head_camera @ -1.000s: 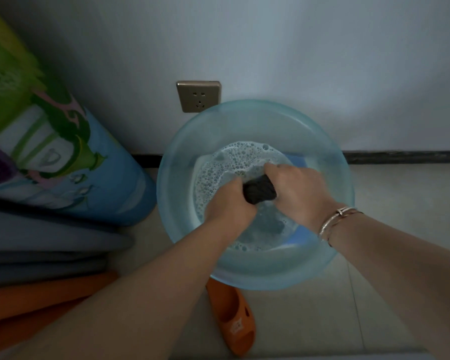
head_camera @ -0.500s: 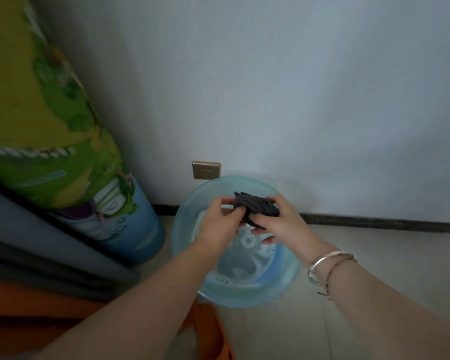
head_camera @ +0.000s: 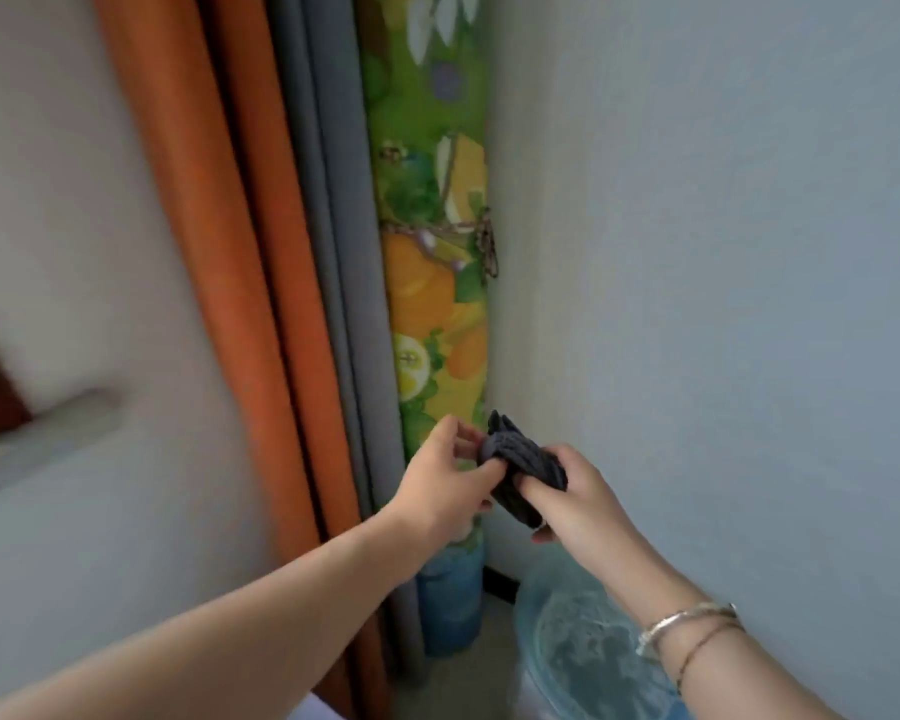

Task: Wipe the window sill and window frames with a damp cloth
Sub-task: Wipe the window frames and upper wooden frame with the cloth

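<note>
Both hands have lifted the cloth (head_camera: 520,470) up and away from the basin (head_camera: 557,662) since half a second ago, and the view has swung up and to the left, so the basin that sat under the hands now lies low at the bottom edge, partly cut off. The wall socket seen earlier is out of sight.

The left hand (head_camera: 448,480) pinches the near end of the dark, bunched cloth between thumb and fingers. The right hand (head_camera: 572,498) grips the other end, fingers curled round it. The cloth is held in the air in front of the wall (head_camera: 723,252), just beside the rolled mat (head_camera: 432,262).

No readable writing or brand shows anywhere; the mat carries only printed fruit and leaves in green, orange and yellow, with a blue bottom end, and a cord tied round its middle. It stands upright in the corner against the wall. Left of it hang grey curtains (head_camera: 333,252) and orange curtains (head_camera: 230,241), which cover whatever is behind them.

Two thin bracelets (head_camera: 689,623) sit on the right wrist. Soapy water shows in the basin. At far left a pale blurred ledge (head_camera: 37,439) and a dark red patch are too smeared to make out.
</note>
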The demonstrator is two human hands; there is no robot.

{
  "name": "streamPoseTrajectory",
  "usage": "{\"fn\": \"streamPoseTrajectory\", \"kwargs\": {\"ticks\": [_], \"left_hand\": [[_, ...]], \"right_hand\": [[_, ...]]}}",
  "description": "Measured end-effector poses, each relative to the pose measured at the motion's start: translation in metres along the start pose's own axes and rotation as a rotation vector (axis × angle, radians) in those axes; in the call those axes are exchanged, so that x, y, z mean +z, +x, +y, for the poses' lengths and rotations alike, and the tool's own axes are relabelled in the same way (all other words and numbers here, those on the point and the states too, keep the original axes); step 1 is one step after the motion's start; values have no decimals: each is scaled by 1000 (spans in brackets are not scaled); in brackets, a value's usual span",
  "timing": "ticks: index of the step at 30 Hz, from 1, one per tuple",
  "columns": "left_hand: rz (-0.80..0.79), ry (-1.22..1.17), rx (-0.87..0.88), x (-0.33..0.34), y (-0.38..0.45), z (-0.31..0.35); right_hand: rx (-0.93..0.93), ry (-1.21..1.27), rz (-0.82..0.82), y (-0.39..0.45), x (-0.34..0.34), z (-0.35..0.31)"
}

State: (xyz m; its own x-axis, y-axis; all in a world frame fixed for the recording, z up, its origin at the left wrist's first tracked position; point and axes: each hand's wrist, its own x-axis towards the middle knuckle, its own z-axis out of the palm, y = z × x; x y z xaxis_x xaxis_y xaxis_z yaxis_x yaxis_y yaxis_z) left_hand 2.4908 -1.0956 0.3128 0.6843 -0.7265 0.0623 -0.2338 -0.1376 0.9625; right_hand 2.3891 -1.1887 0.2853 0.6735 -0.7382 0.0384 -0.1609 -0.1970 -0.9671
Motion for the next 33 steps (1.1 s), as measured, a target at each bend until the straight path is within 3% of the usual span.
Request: {"fn": "streamPoseTrajectory", "kwargs": {"ticks": [1,2,5,10,18,22,27,33], "left_hand": [[23,15,19,-15,-10,5],[118,7,46,-72,-35,24],[134,-21,47,-117,-73,47],[380,-8,172,-300,-186,75],[680,-9,99,-541,-296,43],[774,-18,57,-610,-318,13],[852,65,18,-645,-339,-3],[920,482,21,-655,-373,-4]], "right_hand": [[-28,14,-32,-11,8,-14],[-93,25,-105,-23,46,-58],[-152,18,-157,-49,78,-95],[-365,-78,-380,-130,229,-218],[-388,-81,-554,-220,474,-325],[-462,-81,-569,-237,548,-337],[-526,-36,-642,-242,587,-341],[-604,-48,-773,-248,603,-341]]}}
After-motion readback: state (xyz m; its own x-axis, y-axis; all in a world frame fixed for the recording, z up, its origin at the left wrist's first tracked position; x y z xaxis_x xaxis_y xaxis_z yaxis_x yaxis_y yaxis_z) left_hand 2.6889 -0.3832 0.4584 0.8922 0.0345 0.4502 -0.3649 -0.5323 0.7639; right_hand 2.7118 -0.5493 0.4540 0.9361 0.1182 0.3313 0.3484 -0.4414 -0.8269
